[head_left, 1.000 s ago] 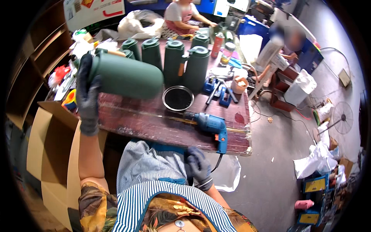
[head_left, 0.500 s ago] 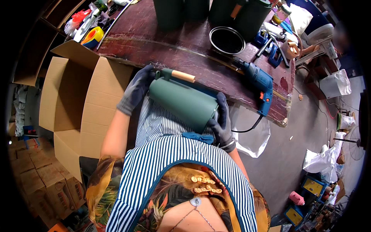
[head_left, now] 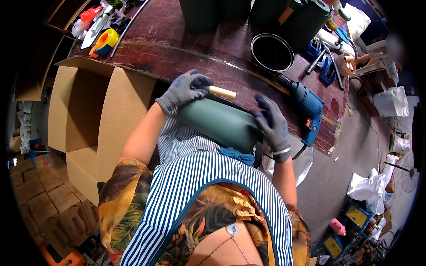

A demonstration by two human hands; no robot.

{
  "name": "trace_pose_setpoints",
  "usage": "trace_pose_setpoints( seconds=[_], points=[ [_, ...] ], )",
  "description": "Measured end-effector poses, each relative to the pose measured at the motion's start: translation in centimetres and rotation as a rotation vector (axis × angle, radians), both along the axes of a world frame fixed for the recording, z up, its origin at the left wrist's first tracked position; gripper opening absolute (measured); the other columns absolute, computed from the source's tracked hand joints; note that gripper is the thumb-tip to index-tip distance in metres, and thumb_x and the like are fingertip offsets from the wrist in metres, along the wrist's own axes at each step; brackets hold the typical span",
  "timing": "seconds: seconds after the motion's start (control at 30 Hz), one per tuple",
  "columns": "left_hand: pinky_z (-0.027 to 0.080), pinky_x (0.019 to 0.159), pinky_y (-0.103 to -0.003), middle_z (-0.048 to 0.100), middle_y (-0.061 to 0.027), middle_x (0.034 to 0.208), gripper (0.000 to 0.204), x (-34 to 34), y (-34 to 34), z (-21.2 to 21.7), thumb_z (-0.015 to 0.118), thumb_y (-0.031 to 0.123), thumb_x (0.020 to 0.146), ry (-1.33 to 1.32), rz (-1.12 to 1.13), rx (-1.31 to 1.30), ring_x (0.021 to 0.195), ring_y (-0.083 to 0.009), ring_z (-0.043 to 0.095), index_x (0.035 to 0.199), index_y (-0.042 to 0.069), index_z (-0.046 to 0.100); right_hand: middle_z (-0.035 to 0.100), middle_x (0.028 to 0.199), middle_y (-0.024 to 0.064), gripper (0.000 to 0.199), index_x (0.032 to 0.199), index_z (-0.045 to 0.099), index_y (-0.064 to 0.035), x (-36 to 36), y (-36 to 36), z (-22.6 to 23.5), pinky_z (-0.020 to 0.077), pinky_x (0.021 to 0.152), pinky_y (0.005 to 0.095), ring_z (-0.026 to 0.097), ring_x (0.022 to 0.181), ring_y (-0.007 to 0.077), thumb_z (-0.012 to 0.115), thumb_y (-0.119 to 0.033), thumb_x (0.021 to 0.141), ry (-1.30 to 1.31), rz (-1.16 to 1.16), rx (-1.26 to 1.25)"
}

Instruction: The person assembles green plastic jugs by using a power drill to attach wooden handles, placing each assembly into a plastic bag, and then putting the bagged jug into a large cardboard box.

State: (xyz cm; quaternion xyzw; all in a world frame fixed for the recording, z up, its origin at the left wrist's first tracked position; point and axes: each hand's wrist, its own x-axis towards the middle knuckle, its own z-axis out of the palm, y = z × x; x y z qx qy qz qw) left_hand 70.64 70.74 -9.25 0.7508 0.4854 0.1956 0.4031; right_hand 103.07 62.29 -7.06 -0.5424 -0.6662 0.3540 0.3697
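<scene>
- the green can (head_left: 219,124) lies on its side on the person's lap, just in front of the dark wooden table (head_left: 177,48).
- its long way runs from left to right, tipped a little so the right end sits lower and nearer the body.
- a pale wooden handle (head_left: 222,92) sticks out near the left end and points to the right, along the top of the can.
- the left hand (head_left: 186,88) wears a grey glove and is curled shut around the left end of the can, where the handle starts.
- the right hand (head_left: 271,124), in a grey glove too, presses on the right end of the can with its fingers spread and bent over it.
- a blue drill (head_left: 306,106) lies on the table just beside the right hand, with its tip pointing up and left.
- a round black lid (head_left: 272,52) sits on the table past the drill.
- more green cans (head_left: 306,17) stand upright at the far edge of the table.
- an open cardboard box (head_left: 88,115) stands to the left of the person.
- a yellow tape holder (head_left: 104,42) lies on the far left of the table.
</scene>
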Motion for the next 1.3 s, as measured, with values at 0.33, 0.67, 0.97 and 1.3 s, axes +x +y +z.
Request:
trace_pose_setpoints(
  seconds=[0.33,0.67,0.97,1.3],
  points=[
    [0.048,0.106,-0.034,0.064,-0.0106,0.132,0.045,2.2,-2.5,-1.3,0.068,-0.005,0.087,-0.484,0.116,-0.309,0.12,-0.0183,0.061,0.131,0.0,0.06,0.07,0.102,0.0127,0.04,0.117,0.061,-0.009,-4.3,7.5,-3.6,0.0527,0.083,0.0443,0.067,0.096,0.0338,0.068,-0.037,0.089,-0.637,0.529,0.218],
    [0.051,0.093,-0.038,0.067,-0.013,0.112,0.046,3.5,-0.2,0.7,0.078,0.02,0.077,-0.021,-0.061,0.168,0.104,-0.0306,0.065,0.12,0.005,0.068,0.061,0.131,0.022,0.056,0.132,0.06,-0.0025,-5.0,6.3,-0.4,0.0444,0.103,0.0412,0.057,0.123,0.0414,0.063,-0.044,0.094,-0.532,0.13,0.003],
    [0.051,0.092,-0.039,0.064,-0.0142,0.112,0.028,4.2,1.5,-0.4,0.066,0.015,0.086,0.044,-0.011,0.144,0.105,-0.0308,0.063,0.112,0.005,0.07,0.048,0.149,0.0207,0.084,0.152,0.037,-0.0022,13.4,-4.9,-3.9,0.0401,0.107,0.0495,0.05,0.13,0.041,0.075,-0.036,0.085,-0.836,-0.66,0.015],
    [0.043,0.104,-0.042,0.061,-0.0117,0.131,0.048,15.7,11.2,6.1,0.07,0.026,0.087,0.12,-0.116,0.658,0.119,-0.0321,0.057,0.133,0.013,0.061,0.043,0.15,0.0261,0.085,0.155,0.028,0.001,8.1,-8.4,-5.2,0.0368,0.108,0.0495,0.046,0.129,0.0449,0.069,-0.015,0.083,-0.437,-0.723,0.015]
  ],
)
